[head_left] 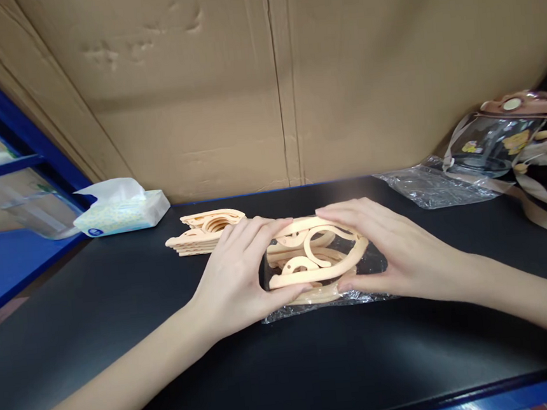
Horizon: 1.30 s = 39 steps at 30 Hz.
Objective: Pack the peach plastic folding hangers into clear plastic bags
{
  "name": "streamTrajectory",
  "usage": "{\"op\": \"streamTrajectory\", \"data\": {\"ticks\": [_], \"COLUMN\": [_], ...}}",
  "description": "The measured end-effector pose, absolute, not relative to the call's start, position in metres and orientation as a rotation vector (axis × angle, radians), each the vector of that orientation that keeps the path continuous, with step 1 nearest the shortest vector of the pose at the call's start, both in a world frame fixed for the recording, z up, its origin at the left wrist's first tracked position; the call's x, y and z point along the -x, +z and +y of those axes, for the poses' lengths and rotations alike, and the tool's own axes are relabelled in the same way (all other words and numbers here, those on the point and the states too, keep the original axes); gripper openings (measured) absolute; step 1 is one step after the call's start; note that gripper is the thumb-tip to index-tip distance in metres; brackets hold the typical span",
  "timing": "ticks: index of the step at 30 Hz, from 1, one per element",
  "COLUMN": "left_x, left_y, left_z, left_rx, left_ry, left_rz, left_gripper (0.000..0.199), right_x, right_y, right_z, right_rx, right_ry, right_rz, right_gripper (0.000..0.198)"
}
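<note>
At the middle of the black table (118, 295) I see a stack of peach plastic hangers (314, 259) on a clear bag (369, 267), gripped by my left hand (234, 278) and right hand (392, 252). Just behind lies a second hanger pile (204, 231), a tissue pack (121, 213) farther left.

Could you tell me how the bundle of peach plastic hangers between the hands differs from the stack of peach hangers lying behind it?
The bundle of peach plastic hangers is gripped by the left hand and right hand; the stack of peach hangers behind lies untouched. The bundle rests on a clear plastic bag; the stack lies directly on the black table. Both share colour and curved shape.
</note>
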<state>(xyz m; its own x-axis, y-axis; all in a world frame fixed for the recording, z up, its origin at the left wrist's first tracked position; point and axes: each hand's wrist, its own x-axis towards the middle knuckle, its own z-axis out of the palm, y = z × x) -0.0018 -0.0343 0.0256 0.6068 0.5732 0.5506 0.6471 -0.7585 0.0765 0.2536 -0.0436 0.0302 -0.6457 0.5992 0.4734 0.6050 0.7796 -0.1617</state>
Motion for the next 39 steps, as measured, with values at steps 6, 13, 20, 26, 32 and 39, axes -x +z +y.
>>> {"op": "streamTrajectory", "data": {"ticks": [6,13,20,26,32,39], "left_x": [-0.005,0.005,0.019,0.02,0.021,0.023], "left_y": [0.028,0.024,0.022,0.019,0.013,0.01], "left_z": [-0.043,-0.034,-0.018,-0.015,-0.013,-0.013], "left_rx": [2.678,2.765,2.808,2.873,2.91,2.916], "left_ry": [-0.889,-0.774,-0.707,-0.573,-0.56,-0.57], "left_rz": [-0.995,-1.094,-1.071,-1.093,-1.181,-1.194], "left_gripper": [0.062,0.087,0.041,0.036,0.033,0.033], "right_x": [-0.248,-0.288,-0.362,-0.362,-0.33,-0.307], "right_y": [0.031,0.052,0.081,0.078,0.068,0.043], "right_z": [-0.049,-0.016,0.003,0.0,-0.003,-0.003], "right_rx": [0.855,1.102,1.509,1.605,1.343,1.294], "right_ry": [-0.121,0.223,0.647,0.751,0.844,0.781], "right_rz": [-2.472,-2.308,-2.278,-2.367,-2.462,-2.483], "right_gripper": [0.064,0.079,0.067,0.071,0.088,0.104]}}
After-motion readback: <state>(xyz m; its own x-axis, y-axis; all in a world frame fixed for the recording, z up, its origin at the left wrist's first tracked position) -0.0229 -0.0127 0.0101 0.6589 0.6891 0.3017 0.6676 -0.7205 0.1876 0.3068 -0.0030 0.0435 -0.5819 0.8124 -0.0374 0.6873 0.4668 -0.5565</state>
